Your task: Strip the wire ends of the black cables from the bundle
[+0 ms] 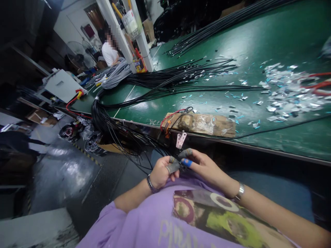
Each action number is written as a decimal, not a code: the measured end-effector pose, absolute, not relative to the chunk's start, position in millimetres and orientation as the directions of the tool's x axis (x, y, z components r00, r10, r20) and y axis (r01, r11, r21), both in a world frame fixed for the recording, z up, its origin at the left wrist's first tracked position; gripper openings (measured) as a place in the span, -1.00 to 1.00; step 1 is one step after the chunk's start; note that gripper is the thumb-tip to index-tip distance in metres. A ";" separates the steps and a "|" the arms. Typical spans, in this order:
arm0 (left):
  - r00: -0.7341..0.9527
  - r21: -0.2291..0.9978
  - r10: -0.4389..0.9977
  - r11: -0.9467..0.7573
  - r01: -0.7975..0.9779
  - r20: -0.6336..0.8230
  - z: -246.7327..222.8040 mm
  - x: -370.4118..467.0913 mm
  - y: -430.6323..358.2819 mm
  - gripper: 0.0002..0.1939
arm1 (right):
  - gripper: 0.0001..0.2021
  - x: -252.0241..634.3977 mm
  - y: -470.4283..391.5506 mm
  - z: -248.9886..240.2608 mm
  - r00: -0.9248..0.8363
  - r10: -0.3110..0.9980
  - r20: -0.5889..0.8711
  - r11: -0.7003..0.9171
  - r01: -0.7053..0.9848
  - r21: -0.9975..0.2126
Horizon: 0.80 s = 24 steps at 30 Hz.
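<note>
A: Hands first. What do we record?

B: We see the left hand (pixel 161 170) and the right hand (pixel 207 167) brought together before the lilac printed shirt (pixel 144 213), fingers bent, tips nearly meeting. Both wear grey fingertip coverings; we note a blue wrapping (pixel 186 162) on the right one.

A: Grip?

B: A small dark piece shows between the fingertips. We cannot tell whether either hand is clamped on it.

A: Position of the cables?

B: The bundle of thin black cables (pixel 99 115) bends over the near edge of the long green tabletop (pixel 245 41), with loose strands reaching down behind the left hand. Just beyond the hands we log a pale pink clip (pixel 181 140), then a worn wooden block (pixel 219 124) on the edge.

A: Containers?

B: Below the hanging strands, a brown cardboard box (pixel 113 148); contents hidden from us. On the white post, a clear plastic holder (pixel 130 24) with yellow rod-like things at its top, contents blurred. Far left, we find an open brown carton (pixel 38 116) with pale material in it.
</note>
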State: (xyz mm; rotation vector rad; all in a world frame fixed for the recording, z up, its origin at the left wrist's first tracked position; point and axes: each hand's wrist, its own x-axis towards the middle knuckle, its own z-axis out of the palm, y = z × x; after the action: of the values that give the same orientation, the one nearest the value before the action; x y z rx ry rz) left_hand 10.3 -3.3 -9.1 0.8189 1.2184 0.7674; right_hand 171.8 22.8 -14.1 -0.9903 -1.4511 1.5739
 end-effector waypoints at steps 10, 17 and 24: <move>0.226 0.868 0.854 0.493 -0.063 -0.469 -10.5 7.9 -1.8 -0.48 | -0.84 169.1 22.5 -13.8 -0.470 0.839 -0.274 -0.388 -0.164 -0.907; 0.439 0.778 0.692 0.628 0.026 -0.573 -15.5 -2.8 3.6 -0.53 | -0.83 173.2 24.7 -17.1 -0.481 0.875 -0.064 -0.065 0.016 -0.998; 0.330 0.776 0.753 0.625 -0.087 -0.569 -12.1 -3.8 10.4 -0.53 | -0.74 191.1 23.1 -7.4 -0.405 0.888 0.216 0.392 0.423 -0.817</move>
State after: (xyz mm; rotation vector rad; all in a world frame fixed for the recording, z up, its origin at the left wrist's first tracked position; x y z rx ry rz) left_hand -3.8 10.4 -12.1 0.7201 1.1069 0.6162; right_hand 191.1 23.1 -7.4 -1.1197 -1.9909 0.9021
